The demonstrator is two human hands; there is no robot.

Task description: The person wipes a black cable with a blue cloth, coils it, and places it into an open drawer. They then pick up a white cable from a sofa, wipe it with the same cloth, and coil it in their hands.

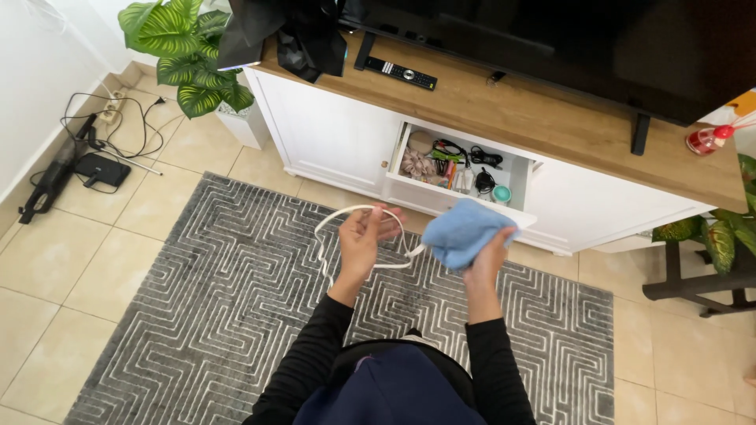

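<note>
You are gripping a soft, matt blue cloth [463, 232] and a smooth white cable [346, 216]; wood-grain cabinet top [551, 118] is showing matt at upper right.

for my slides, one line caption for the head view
Left hand holds a looped white cable; right hand wipes it with a blue cloth.

A person is standing on a grey patterned rug [236, 299], facing a white cabinet [331, 134] whose drawer [461, 169] is hanging open with cables and small items lying inside. The left hand [361, 240] is gripping a loop of white cable [346, 214], while the right hand [484, 250] is clutching a blue cloth [465, 230] that is wrapping round the cable's other end. A remote control [400, 73] is lying on the wooden top [551, 118], and a leafy plant [185, 51] is standing beside the cabinet.
</note>
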